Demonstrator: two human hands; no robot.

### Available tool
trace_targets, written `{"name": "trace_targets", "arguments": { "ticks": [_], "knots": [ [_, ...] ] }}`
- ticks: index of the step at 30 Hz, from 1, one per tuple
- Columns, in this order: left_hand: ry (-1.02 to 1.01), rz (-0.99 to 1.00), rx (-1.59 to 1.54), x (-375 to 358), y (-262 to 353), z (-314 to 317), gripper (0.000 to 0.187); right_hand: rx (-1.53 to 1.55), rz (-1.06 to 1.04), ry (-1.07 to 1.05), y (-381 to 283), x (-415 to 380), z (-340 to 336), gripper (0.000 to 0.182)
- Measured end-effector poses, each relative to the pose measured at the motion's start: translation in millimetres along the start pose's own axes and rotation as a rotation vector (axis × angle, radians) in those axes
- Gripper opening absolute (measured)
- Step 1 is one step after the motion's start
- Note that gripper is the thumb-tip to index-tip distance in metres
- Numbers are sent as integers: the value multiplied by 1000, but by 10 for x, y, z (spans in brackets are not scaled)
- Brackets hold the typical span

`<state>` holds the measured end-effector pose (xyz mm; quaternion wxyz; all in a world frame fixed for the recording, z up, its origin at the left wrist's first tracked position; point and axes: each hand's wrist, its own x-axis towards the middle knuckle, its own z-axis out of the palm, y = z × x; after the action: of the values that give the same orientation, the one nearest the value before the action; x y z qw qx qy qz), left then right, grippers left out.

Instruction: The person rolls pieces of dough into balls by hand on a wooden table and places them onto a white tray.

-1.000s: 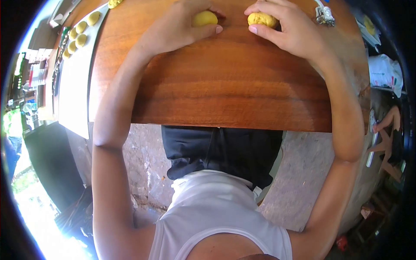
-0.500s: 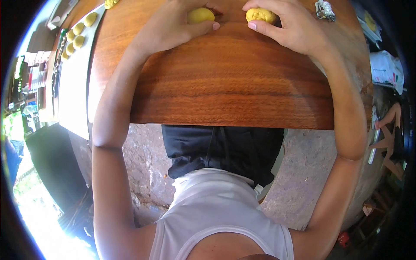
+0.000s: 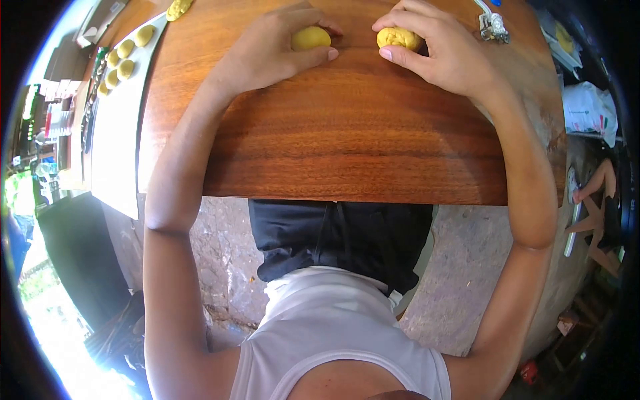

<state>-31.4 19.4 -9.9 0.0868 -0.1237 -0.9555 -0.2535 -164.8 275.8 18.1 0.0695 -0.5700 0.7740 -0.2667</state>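
Observation:
My left hand [image 3: 283, 50] curves around a smooth yellow dough ball [image 3: 311, 39] on the wooden table [image 3: 360, 133], thumb in front and fingers behind. Across a small gap, my right hand [image 3: 447, 50] is wrapped around a second yellow dough ball [image 3: 400, 40], whose surface is creased and lumpy. Both balls rest on the tabletop. Several round yellow dough pieces [image 3: 125, 69] lie in rows on a white tray [image 3: 120, 133] at the left.
A yellow dough lump [image 3: 178, 9] sits at the far left of the table. At the far right are a metallic object [image 3: 493, 28] with a white cord and a white plastic bag [image 3: 590, 110]. Another person's legs [image 3: 600, 187] show beyond the right edge.
The whole view has shifted slightly, with the table lower in the frame. Both hands stay around their dough balls, and the creased ball looks slightly turned.

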Motion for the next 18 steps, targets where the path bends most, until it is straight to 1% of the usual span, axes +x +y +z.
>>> {"name": "trace_targets", "arguments": {
  "ticks": [4, 18],
  "knots": [
    [-11, -33, -1, 0, 16, -3, 36, 15, -2, -6, -7, -3, -14, 29],
    [-2, -6, -32, 23, 37, -10, 35, 16, -8, -6, -1, -2, -12, 28]
  ]
}}
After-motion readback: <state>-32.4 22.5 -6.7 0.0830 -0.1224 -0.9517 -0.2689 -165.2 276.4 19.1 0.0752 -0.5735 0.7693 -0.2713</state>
